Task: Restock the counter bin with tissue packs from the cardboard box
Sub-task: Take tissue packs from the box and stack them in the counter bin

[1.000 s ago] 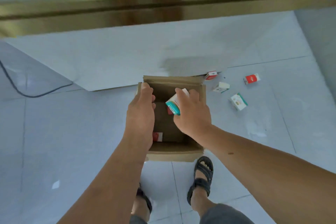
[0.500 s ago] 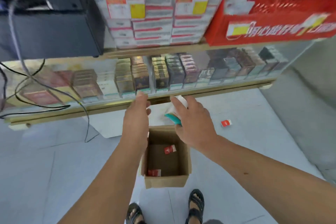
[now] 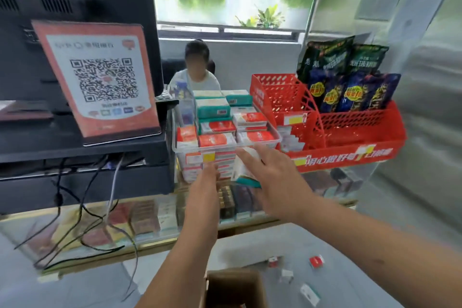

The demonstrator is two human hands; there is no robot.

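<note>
Teal pack (image 3: pixel 241 169), seemingly; right hand (image 3: pixel 277 182) outstretched.

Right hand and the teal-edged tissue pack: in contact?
Touching. The head view shows the right hand gripping the tissue pack, fingers over its top, in front of the clear bin.

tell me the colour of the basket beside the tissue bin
The basket is red; head view.
</note>
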